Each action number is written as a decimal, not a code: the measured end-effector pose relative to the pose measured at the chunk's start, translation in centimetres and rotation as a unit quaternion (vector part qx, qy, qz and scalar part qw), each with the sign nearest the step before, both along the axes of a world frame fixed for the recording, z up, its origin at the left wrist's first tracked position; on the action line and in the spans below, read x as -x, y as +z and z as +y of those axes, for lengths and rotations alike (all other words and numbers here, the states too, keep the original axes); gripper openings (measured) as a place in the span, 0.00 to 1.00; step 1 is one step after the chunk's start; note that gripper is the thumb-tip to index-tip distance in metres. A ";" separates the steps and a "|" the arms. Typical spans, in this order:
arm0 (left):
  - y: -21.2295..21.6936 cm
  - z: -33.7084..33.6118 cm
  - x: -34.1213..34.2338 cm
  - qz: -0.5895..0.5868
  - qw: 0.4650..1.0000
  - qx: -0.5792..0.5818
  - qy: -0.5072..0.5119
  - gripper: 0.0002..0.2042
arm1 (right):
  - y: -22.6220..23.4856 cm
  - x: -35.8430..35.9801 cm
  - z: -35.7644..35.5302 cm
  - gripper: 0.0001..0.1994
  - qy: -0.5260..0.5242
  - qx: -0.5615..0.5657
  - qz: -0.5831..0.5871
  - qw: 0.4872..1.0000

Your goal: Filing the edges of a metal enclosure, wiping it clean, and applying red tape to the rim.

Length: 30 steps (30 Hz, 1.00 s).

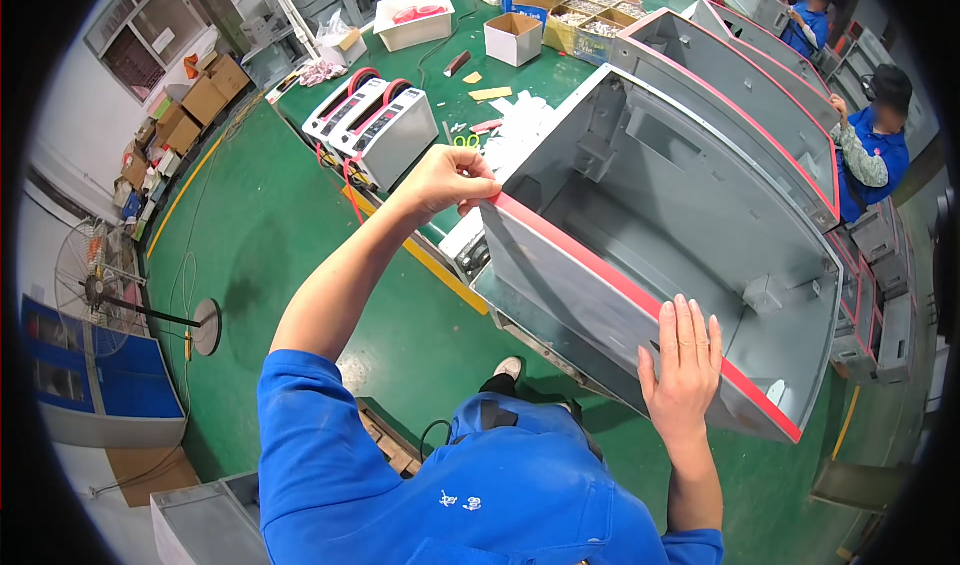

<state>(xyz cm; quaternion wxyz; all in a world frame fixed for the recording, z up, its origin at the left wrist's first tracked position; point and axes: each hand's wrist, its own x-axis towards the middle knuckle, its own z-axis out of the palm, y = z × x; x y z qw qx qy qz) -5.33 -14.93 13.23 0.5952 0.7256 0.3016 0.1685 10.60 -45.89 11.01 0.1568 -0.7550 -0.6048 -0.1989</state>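
A grey open-topped sheet-metal box (560,285) stands in front of me, its inside facing up. Red tape (590,253) runs along its near top edge. At the left corner of that edge, my left hand (450,180) is closed in a pinch on the end of the tape. Farther right, my right hand (686,365) lies flat across the taped edge with its fingers straight and close together; it grips nothing. Part of the tape is hidden under the right fingers.
Two tape dispensers (395,135) with red rolls stand left of the box, near green-handled scissors (466,142) and white scraps (520,125). More red-edged boxes (715,85) line up behind. A co-worker in blue (880,145) is at the right. A fan (100,285) stands at left.
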 end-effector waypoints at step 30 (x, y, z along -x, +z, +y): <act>-7.2 5.4 2.3 -0.134 0.986 0.096 -0.036 0.11 | -1.2 9.6 18.7 0.24 -0.001 -0.040 0.045 0.998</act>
